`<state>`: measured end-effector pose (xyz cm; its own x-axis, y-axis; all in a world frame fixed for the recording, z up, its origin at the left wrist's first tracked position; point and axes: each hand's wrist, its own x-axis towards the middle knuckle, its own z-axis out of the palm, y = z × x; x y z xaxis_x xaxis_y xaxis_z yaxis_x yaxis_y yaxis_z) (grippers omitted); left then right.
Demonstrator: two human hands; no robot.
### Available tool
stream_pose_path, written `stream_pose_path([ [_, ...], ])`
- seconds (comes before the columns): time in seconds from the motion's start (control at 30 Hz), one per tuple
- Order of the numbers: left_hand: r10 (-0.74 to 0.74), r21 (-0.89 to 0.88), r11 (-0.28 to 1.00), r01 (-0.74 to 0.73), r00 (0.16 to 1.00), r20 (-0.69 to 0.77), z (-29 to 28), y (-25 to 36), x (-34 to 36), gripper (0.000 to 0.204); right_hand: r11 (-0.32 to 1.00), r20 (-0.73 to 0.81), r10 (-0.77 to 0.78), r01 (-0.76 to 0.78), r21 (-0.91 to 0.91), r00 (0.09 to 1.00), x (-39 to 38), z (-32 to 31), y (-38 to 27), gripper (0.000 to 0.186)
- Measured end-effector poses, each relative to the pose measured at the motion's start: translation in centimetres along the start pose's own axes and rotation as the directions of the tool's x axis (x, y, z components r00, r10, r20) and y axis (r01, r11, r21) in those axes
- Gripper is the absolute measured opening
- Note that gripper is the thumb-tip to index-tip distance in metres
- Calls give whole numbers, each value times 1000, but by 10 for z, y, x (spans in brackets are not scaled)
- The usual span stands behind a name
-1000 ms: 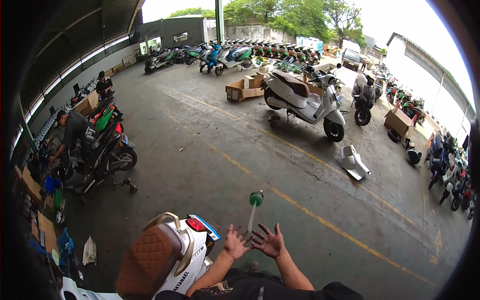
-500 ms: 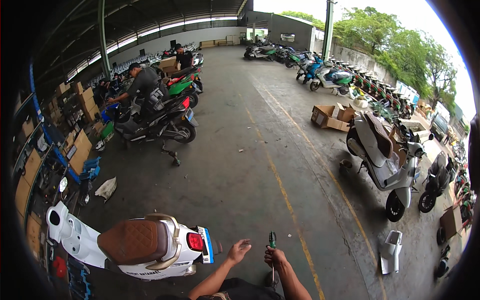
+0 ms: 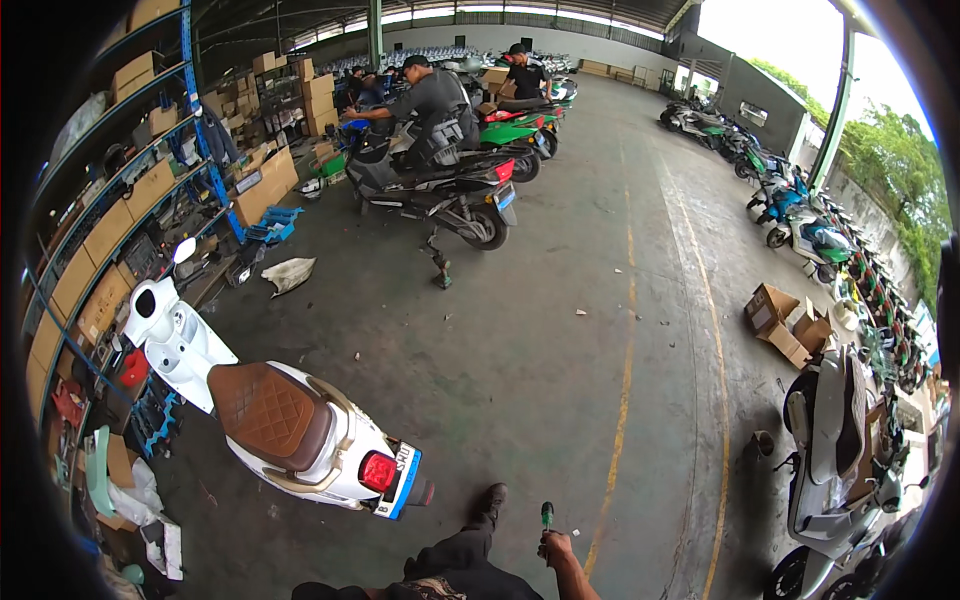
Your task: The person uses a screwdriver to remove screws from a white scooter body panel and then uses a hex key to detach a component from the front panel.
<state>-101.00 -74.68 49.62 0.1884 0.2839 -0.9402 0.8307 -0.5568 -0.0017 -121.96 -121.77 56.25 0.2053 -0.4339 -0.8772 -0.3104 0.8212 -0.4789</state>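
My right hand (image 3: 556, 546) is closed around a screwdriver, whose green and black handle (image 3: 547, 513) points up out of the fist. In the earlier frame a thin metal shaft shows below that hand; now it is hidden. My left hand is out of the picture. Ahead of me on the left stands a white scooter with a quilted brown seat (image 3: 270, 412), a red tail light (image 3: 378, 470) and a blue-and-white plate at its rear. My right hand is apart from the scooter. My shoe (image 3: 490, 505) shows on the floor beside the scooter's rear.
Blue-framed shelves (image 3: 205, 150) with cardboard boxes line the left. Farther off, a person (image 3: 430, 100) leans over a dark scooter (image 3: 450, 195), and another person (image 3: 525, 75) stands behind. At right are an opened cardboard box (image 3: 785, 325) and a light scooter (image 3: 825, 470).
My view has swung left, so the scooter and shelves show more fully. My left hand, open before, has left the picture. The right hand still grips the screwdriver.
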Motion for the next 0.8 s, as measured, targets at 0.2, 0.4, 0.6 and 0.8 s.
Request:
stream_pose_path([
  [0.2,217,-148,970,-195,964,151,98,141,-16,43,926,74,59,-27,-376,995,52,75,-190,14],
  [0.4,731,-456,592,-664,681,-41,142,389,-94,31,987,89,157,-153,-48,984,127,199,-319,18],
  [0.6,847,-448,400,-799,510,-153,133,546,-124,26,983,759,-140,178,32,635,120,379,-499,22],
  [0.8,230,-476,860,-182,972,44,133,519,-73,20,990,867,-137,88,109,479,111,503,-635,44],
])
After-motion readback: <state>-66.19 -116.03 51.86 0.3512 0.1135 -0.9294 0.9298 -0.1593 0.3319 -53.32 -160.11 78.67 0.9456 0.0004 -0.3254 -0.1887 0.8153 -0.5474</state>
